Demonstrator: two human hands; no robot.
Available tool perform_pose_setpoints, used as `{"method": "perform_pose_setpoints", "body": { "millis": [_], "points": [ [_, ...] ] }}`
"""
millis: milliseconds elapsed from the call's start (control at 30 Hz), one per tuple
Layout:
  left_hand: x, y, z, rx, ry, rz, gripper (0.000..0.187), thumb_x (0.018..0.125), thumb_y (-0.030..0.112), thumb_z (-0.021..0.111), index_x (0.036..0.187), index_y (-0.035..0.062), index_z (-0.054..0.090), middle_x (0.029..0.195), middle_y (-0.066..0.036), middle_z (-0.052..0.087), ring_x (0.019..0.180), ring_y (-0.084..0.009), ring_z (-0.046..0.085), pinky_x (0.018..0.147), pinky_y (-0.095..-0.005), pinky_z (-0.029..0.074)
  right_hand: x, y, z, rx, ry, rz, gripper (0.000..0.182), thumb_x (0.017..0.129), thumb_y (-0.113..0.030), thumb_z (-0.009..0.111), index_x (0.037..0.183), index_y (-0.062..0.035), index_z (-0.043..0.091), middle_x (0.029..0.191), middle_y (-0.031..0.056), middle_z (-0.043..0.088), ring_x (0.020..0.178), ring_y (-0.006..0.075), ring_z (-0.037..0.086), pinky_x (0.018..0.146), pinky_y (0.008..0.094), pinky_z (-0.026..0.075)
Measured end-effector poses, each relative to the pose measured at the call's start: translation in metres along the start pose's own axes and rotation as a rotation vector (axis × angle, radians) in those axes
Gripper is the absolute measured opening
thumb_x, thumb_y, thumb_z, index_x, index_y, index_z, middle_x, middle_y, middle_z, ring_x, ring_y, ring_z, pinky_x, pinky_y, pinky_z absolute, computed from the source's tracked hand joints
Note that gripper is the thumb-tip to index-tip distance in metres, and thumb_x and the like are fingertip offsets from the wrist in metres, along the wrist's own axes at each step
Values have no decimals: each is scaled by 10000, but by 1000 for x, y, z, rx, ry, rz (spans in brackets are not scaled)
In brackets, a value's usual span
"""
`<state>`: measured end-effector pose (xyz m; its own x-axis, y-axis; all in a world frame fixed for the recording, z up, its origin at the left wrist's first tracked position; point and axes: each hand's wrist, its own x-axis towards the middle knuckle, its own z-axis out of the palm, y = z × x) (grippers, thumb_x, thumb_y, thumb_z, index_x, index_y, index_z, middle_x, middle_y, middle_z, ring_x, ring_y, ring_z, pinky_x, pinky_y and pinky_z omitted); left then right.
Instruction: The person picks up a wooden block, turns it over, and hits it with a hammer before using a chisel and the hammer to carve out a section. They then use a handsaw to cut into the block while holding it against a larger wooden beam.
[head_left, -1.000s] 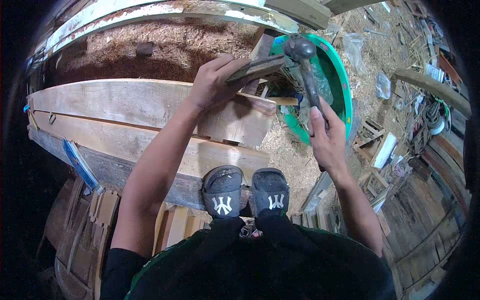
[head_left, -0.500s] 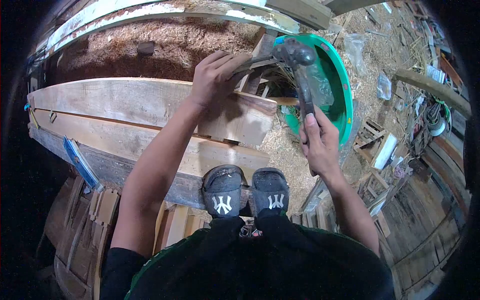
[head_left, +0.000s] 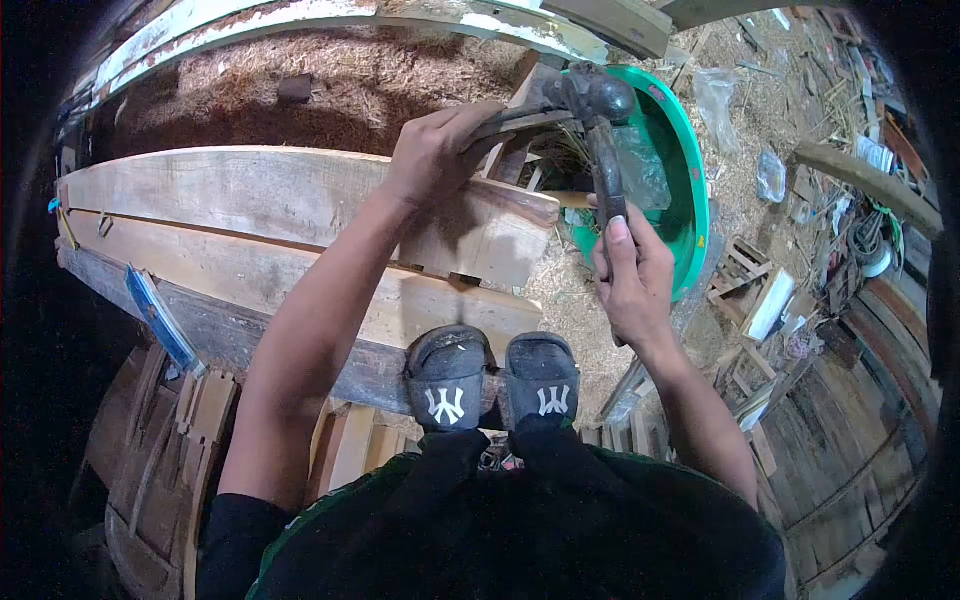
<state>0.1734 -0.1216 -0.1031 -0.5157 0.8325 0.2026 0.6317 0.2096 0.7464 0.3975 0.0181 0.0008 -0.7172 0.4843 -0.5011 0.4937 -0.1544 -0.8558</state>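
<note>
My right hand (head_left: 632, 275) is closed around the handle of a hammer (head_left: 607, 165), whose rounded dark metal head is up over the rim of a green basin (head_left: 698, 190). Near the hammer head, my left hand (head_left: 432, 155) is closed on a dark, narrow tool (head_left: 515, 122) that reaches right to the head; what kind of tool it is I cannot make out. Below my left hand lies a wide wooden plank (head_left: 250, 195), with a second plank (head_left: 240, 275) alongside it.
My sandalled feet (head_left: 450, 375) stand at the planks' near edge. A blue-edged piece (head_left: 160, 318) leans at the left. Whitish beams (head_left: 300, 20) cross the top. Plastic bags (head_left: 714, 105), wood scraps (head_left: 770, 300) and a coil of cable (head_left: 868, 240) lie at the right.
The hammer head has shifted slightly to the right, and the left hand's tool now appears broader beside it. Both hands keep their grips.
</note>
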Motion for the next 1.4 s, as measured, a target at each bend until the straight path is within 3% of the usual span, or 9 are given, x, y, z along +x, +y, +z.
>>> {"method": "perform_pose_setpoints", "body": {
  "millis": [467, 533, 667, 767, 967, 1167, 1233, 1300, 1400],
  "points": [
    [1, -6, 3, 53, 55, 73, 410, 803, 109, 778, 1198, 71, 674, 1102, -134, 732, 929, -301, 736, 774, -370, 609, 3, -23, -4, -111, 10, -64, 370, 1063, -240, 491, 1301, 29, 578, 665, -29, 489, 597, 44, 446, 526, 239, 349],
    [3, -5, 4, 63, 101, 113, 351, 835, 189, 781, 1157, 87, 688, 1059, -116, 742, 867, -292, 741, 713, -370, 619, -3, -41, -1, -60, 34, -224, 482, 1088, -360, 421, 1364, 24, 516, 686, -39, 438, 515, 35, 364, 458, 204, 295],
    [3, -4, 3, 45, 107, 110, 332, 833, 186, 779, 1141, 101, 692, 1034, -116, 743, 848, -295, 741, 693, -372, 616, -11, -28, 0, 65, 33, -444, 465, 1089, -349, 423, 1364, 12, 527, 705, -28, 461, 508, 38, 374, 457, 202, 302],
    [2, -4, 2, 41, 106, 104, 323, 830, 175, 774, 1135, 106, 695, 1016, -120, 743, 836, -303, 739, 691, -381, 614, 6, 7, -1, -281, 36, -125, 410, 1066, -249, 475, 1344, 41, 559, 672, -22, 506, 593, 35, 452, 523, 207, 339],
    [1, -6, 3, 40, 105, 105, 296, 837, 166, 758, 1121, 99, 702, 1008, -119, 745, 829, -314, 736, 696, -388, 611, -7, -43, -6, 31, 98, -86, 411, 1072, -232, 476, 1390, 21, 536, 663, -57, 468, 559, 33, 421, 498, 198, 331],
    [2, -9, 6, 74, 100, 111, 300, 834, 164, 759, 1122, 101, 703, 979, -111, 746, 804, -303, 735, 674, -378, 609, -9, -48, -8, 148, 25, -451, 463, 1075, -236, 437, 1479, -11, 400, 731, 27, 541, 518, 66, 414, 458, 196, 345],
    [0, -7, 7, 71, 114, 124, 309, 831, 164, 761, 1128, 104, 701, 965, -111, 744, 792, -301, 734, 665, -379, 608, -2, 10, 4, -47, 274, -558, 421, 1054, -204, 476, 1406, 23, 506, 809, 56, 610, 600, 79, 499, 529, 243, 424],
    [1, -5, 4, 83, 100, 84, 335, 824, 169, 766, 1144, 106, 692, 938, -115, 739, 778, -303, 731, 657, -387, 605, 10, 20, -3, -293, 69, -118, 415, 1047, -215, 509, 1382, 28, 526, 831, 55, 626, 629, 94, 512, 564, 260, 451],
    [2, -8, 5, 87, 118, 107, 349, 819, 169, 767, 1151, 104, 684, 923, -117, 736, 769, -304, 730, 649, -389, 603, 3, 10, -14, -166, 129, -166, 404, 1056, -223, 509, 1367, 30, 554, 736, 8, 547, 602, 59, 461, 539, 234, 402]
  ]
}}
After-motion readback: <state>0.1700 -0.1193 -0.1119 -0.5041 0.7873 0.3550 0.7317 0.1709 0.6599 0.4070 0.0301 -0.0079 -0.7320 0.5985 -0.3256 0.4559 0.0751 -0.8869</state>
